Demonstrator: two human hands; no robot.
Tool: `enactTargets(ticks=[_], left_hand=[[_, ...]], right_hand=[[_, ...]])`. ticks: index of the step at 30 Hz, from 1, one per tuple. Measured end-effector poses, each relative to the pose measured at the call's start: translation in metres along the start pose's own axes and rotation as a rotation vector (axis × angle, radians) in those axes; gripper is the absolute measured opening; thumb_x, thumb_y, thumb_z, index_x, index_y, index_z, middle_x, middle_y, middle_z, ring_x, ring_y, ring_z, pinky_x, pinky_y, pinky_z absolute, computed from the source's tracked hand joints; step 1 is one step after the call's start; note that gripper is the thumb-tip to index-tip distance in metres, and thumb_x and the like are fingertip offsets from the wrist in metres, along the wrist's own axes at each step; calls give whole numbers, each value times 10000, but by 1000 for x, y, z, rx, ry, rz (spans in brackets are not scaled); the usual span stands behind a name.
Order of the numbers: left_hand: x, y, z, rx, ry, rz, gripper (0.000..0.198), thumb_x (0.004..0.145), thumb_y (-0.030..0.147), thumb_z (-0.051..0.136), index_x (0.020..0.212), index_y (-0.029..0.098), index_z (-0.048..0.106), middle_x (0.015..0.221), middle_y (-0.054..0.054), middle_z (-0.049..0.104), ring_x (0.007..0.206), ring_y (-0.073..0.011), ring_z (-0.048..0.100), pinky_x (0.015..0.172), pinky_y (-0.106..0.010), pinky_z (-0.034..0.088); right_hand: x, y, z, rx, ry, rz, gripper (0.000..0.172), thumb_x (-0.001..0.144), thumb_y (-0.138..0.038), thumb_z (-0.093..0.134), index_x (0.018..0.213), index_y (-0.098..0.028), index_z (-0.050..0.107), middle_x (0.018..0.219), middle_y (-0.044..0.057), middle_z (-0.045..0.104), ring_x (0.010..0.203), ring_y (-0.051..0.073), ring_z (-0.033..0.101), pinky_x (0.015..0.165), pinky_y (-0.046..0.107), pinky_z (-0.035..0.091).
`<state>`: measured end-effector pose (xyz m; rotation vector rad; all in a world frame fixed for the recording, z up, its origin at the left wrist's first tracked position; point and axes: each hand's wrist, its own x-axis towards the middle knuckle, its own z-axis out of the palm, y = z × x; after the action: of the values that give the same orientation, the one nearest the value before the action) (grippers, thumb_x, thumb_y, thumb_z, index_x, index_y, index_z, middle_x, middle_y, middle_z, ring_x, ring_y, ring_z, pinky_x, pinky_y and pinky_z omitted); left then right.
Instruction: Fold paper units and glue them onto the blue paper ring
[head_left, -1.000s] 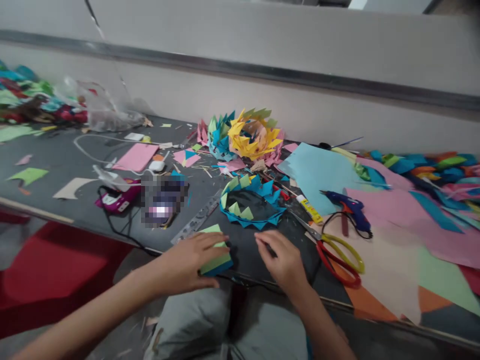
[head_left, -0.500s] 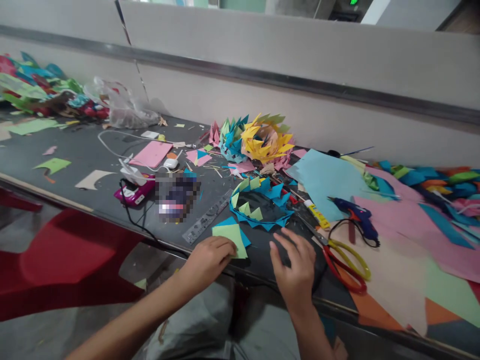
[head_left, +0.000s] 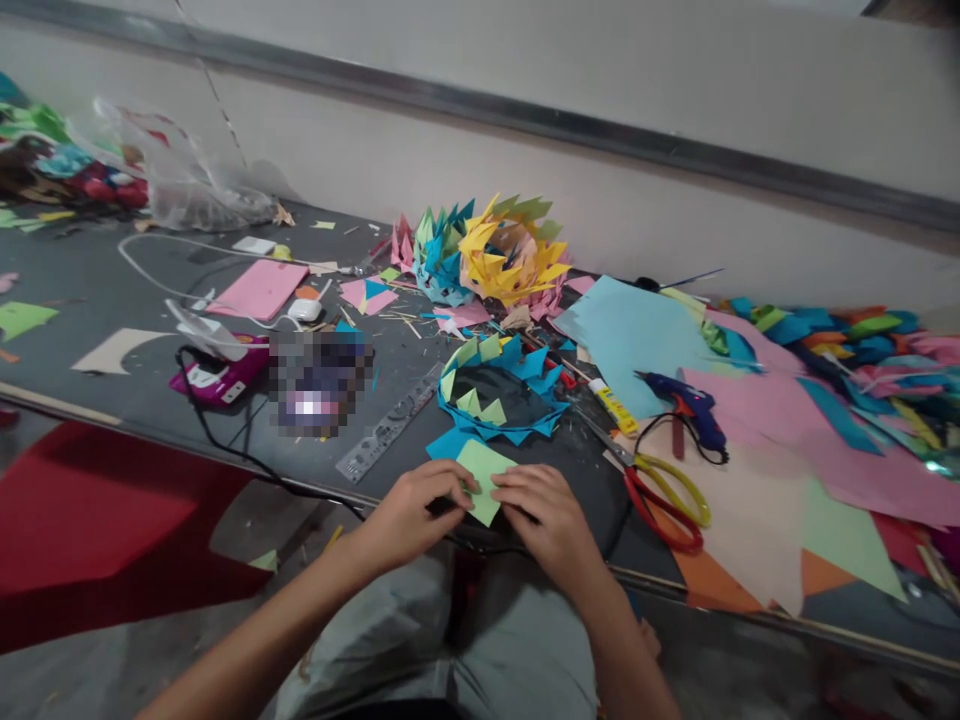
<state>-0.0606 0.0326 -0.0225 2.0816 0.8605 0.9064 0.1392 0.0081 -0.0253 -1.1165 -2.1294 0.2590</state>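
Observation:
A light green square of paper (head_left: 484, 478) is held at the table's front edge, pinched from both sides. My left hand (head_left: 426, 503) grips its left edge between thumb and fingers. On its right edge, my right hand (head_left: 546, 512) does the same. Blue paper (head_left: 451, 443) lies just behind it, partly covered. Beyond that rests a paper ring (head_left: 517, 432) with blue and light green folded points. A clear ruler (head_left: 386, 428) lies to the left of the ring.
Scissors (head_left: 667, 515) with red and yellow handles, a glue stick (head_left: 616, 403) and a blue glue gun (head_left: 694, 415) lie at right. A purple power strip (head_left: 221, 375) with cables is at left. Yellow paper crowns (head_left: 517, 265) stand near the wall. A red chair (head_left: 97, 520) is front left.
My left hand has lifted the light green square off the blue paper and turned it. My right hand, open before, has moved left and closed on its right edge. The view has tilted down.

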Motion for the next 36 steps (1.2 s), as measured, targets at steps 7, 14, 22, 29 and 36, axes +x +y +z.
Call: enactTargets(ticks=[7,14,22,29,36], left_hand=[[0,6,-3,444,8,156,200,784,292,589,960,196,575,923,-32,652,883,-164,579,829,-324,404],[-9,4,7,453,17,217,139,856,167,456,852,177,594,853,-13,665,790,-129,607,748,-261,452],[-4,12,4,425,-164,46,174,877,257,448,840,175,597,809,-18,662,804,-138,600,740,-273,430],[11,21,2,412,-260,-185,122,817,228,496,828,192,612,839,-14,656,814,-170,588,763,-308,406],[26,25,1,392,-322,-356,153,829,248,486,825,193,629,810,-18,659,769,-163,592,703,-266,417]], right_hand=[[-5,-11,0,-136,37,-46,124,837,-120,491,782,-190,577,737,-5,651,699,129,545,761,308,353],[-11,-7,-13,-48,-67,71,132,857,-261,506,871,-196,619,831,26,653,782,148,558,717,278,387],[-22,-8,-27,-33,-190,241,172,878,-268,457,857,-207,616,897,24,664,841,148,599,748,267,414],[-31,-16,-27,2,-139,478,181,864,-309,458,770,-201,570,746,28,619,713,152,577,664,244,431],[-32,-18,-25,12,-50,581,258,889,-323,404,736,-193,567,734,25,599,691,135,563,648,216,405]])
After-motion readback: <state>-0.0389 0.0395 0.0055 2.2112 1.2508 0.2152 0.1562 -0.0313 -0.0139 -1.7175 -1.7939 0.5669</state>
